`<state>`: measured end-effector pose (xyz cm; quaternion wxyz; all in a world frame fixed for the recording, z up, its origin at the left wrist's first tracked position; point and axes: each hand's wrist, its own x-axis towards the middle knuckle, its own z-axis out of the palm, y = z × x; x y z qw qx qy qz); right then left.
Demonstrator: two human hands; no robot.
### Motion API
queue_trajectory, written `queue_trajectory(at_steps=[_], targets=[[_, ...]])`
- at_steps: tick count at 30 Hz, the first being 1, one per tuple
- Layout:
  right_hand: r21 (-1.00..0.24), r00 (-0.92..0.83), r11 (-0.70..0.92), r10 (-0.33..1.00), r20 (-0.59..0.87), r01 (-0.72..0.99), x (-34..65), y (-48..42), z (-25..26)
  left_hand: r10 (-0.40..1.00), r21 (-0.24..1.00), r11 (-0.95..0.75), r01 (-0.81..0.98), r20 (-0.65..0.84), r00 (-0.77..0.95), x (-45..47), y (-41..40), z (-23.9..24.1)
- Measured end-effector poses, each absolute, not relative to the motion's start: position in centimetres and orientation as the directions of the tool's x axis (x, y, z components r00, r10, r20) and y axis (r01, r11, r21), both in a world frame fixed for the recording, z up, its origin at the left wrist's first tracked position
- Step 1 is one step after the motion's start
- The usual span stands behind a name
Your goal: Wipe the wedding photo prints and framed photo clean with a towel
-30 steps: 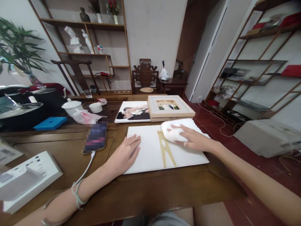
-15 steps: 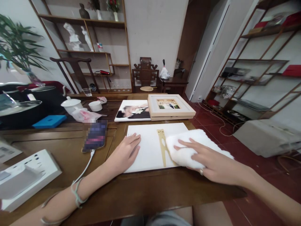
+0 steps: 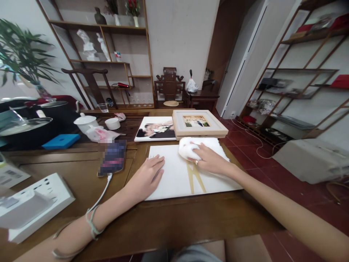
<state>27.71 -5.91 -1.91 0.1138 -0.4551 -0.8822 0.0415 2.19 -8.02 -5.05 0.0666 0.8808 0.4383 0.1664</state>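
A white board (image 3: 174, 178) with a gold clip-shaped strip (image 3: 196, 181) lies flat on the wooden table (image 3: 169, 222) in front of me. My left hand (image 3: 147, 176) rests flat on the board's left edge, fingers stretched out. My right hand (image 3: 208, 160) presses a white cloth (image 3: 191, 147) against the board's far part, over the top of the gold strip, with its fingers curled on the cloth.
Behind the board lie a framed photo (image 3: 198, 123) and an unframed print (image 3: 156, 129). A phone (image 3: 112, 158) on a cable lies to the left, a white box (image 3: 32, 203) nearer me. A teapot (image 3: 85, 123), cups and a blue sponge (image 3: 60, 141) stand far left.
My right hand has carried the cloth from the board's near right corner back up to its far part, bunching the cloth. My left hand has stayed in place.
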Motion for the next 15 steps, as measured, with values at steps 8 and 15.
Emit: queue_trajectory(at_steps=[8,15], targets=[[-0.137,-0.610,0.626,0.780,0.142,0.768,26.0,-7.9,-2.7,0.781,0.280,-0.623,0.730,0.274,0.562,2.0,-8.0,-5.3],[-0.215,-0.800,0.780,0.599,-0.017,0.588,25.6,-16.5,-1.1,0.770,0.233,-0.634,0.737,0.282,0.573,2.0,-8.0,-5.4]])
